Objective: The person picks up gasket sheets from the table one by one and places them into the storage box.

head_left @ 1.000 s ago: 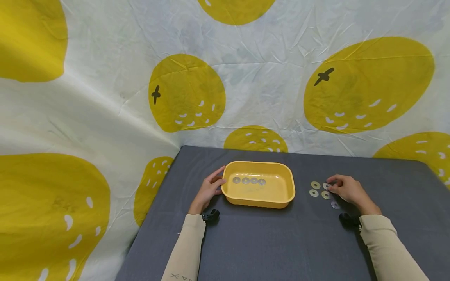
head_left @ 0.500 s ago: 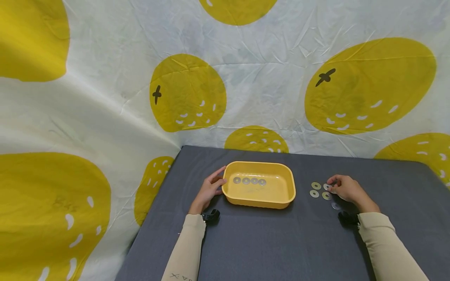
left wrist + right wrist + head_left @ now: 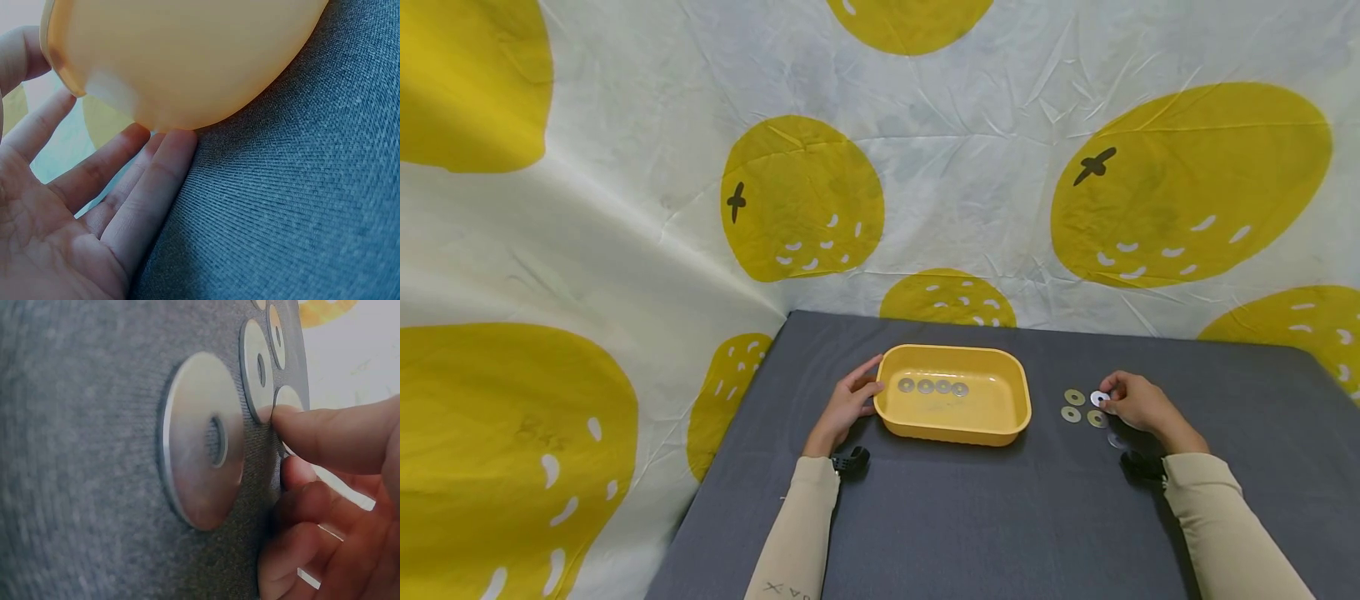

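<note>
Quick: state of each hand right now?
Left hand: open, touching the yellow rectangular plastic tray.
Right hand: closed, pinching a round silver metal washer.

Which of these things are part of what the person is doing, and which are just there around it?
Seem part of the work:
yellow tray, touched by the left hand
four washers in the tray
washer pinched by the right hand
other loose washers nearby

Seem just surroundings:
grey cloth underneath
yellow-patterned backdrop
black wrist devices
</note>
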Motion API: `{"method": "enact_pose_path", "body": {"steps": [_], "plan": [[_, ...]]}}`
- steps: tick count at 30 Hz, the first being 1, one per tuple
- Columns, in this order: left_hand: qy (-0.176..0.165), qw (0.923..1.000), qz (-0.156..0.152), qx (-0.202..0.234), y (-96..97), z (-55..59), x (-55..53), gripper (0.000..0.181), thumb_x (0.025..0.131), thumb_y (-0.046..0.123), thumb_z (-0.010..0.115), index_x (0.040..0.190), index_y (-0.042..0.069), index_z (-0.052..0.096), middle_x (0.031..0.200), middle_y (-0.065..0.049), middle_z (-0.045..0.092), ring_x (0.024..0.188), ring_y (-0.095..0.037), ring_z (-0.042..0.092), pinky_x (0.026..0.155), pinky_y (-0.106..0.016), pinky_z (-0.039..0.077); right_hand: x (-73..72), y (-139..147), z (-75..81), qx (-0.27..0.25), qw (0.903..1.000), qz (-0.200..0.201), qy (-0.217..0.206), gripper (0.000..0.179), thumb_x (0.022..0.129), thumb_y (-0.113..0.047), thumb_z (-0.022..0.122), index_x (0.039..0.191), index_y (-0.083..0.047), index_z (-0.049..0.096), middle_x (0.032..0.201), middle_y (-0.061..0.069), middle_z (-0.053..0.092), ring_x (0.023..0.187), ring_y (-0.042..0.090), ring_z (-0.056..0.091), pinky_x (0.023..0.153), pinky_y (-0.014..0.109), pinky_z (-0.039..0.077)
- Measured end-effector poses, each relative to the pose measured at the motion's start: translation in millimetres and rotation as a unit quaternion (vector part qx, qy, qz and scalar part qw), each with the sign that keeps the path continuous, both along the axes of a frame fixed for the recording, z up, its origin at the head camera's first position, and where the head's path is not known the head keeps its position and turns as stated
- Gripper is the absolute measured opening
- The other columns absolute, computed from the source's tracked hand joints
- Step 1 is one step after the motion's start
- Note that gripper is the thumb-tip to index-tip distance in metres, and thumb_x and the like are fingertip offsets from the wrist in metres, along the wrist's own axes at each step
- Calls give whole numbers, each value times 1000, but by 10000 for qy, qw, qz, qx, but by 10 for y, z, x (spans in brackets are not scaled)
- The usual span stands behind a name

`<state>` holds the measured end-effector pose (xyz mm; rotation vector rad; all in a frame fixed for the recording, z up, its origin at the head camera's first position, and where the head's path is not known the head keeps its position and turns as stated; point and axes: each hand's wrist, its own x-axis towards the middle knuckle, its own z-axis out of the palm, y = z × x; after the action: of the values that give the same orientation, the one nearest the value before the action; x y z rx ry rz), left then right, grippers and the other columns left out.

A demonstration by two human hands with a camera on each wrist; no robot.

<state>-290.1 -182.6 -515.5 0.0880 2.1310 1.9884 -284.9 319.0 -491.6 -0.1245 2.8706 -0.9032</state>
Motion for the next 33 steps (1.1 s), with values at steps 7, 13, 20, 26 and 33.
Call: {"method": "enact_pose_path", "body": {"steps": [7,13,20,26,33], "plan": [[-14,10000,-12,10,-5,-17,-6,53,103,23,63,152,37,50,147,-14,57,129,-34,61,92,-42,61,22,-3,-11,-20,9999,-1,119,26,90,-7,73,105,6,57,82,9,57,73,19,51,66,32,37],[-19,10000,23,16,-7,-31,-17,53,103,24,63,152,37,50,147,-15,57,128,-34,62,91,-42,61,65,-7,-39,-133,9995,101,281,25,92,-8,72,110,5,59,82,8,63,72,17,51,64,31,36],[-57,10000,11,1,-16,-48,-23,52,102,25,64,150,40,51,145,-13,59,127,-33,63,91,-40,61,133,-28,-48,-363,9989,18,282,27,95,-9,69,117,6,63,80,5,68,65,13,56,58,28,42],[-73,10000,12,20,-15,-45,-19,52,102,24,64,150,39,51,145,-13,59,125,-32,64,90,-39,62,171,-73,0,-388,9972,-318,558,31,94,-12,71,121,4,66,78,5,72,63,15,62,56,27,42],[-57,10000,-5,49,-12,-24,-17,53,102,24,64,151,38,50,146,-13,58,125,-32,64,90,-40,61,203,-148,107,-553,9939,-580,759,33,96,-14,71,124,2,66,82,12,75,63,12,66,57,26,45]]}}
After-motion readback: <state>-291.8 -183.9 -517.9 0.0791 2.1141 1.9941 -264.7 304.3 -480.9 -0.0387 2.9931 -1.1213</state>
